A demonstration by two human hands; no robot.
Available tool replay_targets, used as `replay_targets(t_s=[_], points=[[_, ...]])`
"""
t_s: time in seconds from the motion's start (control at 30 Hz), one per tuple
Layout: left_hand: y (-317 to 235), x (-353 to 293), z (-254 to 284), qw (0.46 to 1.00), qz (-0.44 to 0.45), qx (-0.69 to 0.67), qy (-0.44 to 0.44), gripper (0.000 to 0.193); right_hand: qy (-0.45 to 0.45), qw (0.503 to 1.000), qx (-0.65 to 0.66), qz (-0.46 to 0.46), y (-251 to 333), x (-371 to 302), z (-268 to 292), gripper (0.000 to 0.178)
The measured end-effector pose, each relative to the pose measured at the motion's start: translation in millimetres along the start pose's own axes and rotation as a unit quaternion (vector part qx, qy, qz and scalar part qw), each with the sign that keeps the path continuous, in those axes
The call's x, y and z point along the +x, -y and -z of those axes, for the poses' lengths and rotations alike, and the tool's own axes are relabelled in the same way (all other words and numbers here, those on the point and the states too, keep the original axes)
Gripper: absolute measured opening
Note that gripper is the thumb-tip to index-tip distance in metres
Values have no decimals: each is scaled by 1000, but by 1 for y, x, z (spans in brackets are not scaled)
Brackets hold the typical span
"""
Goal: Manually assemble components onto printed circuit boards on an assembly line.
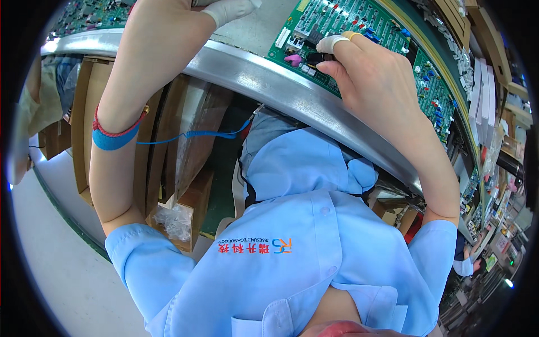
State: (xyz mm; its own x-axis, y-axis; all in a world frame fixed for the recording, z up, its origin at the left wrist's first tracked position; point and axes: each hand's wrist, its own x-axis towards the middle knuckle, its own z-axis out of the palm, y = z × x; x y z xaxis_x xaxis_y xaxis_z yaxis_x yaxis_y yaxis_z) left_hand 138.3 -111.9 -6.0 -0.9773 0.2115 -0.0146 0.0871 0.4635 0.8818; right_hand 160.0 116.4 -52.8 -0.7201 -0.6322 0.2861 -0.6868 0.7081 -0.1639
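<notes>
My right hand [376,76] is over a green circuit board [435,84] that carries many small parts. Its thumb and index finger pinch a small black cylindrical component [319,58] at the board's near left corner. White and yellow finger cots cover two of its fingertips. Beside the black part stands a pink component [292,60]. My left hand [174,28] reaches past the metal bench edge at the upper left. One of its digits, in a white finger cot [231,10], stretches to the right; its other fingers are cut off by the frame's top.
A blue wrist strap [115,138] on my left arm runs by a coiled cord [210,134] to a clip under the silver bench edge [258,73]. Another populated board [84,16] lies at the far left. Cardboard boxes [84,129] stand below the bench.
</notes>
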Motion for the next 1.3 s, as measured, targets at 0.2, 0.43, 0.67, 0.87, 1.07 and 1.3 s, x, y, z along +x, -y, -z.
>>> replay_targets(t_s=[0.2,0.43,0.67,0.87,1.07,1.3], points=[[-4,0,-3,999,28,23,5,20,27,999,-47,-1,4,5,3,12],[5,-5,2,956,-231,179,24,26,35,996,-71,39,-2,11,10,14],[13,24,-59,890,-412,192,-45,53,-17,975,69,-211,-62,-4,88,18],[52,46,-100,683,-675,252,-118,58,-49,944,152,-288,-91,-29,100,23],[57,50,-103,736,-651,182,-27,69,-68,949,155,-268,-106,-58,91,25],[43,42,-98,759,-637,135,18,75,-72,949,149,-270,-110,-78,88,27]])
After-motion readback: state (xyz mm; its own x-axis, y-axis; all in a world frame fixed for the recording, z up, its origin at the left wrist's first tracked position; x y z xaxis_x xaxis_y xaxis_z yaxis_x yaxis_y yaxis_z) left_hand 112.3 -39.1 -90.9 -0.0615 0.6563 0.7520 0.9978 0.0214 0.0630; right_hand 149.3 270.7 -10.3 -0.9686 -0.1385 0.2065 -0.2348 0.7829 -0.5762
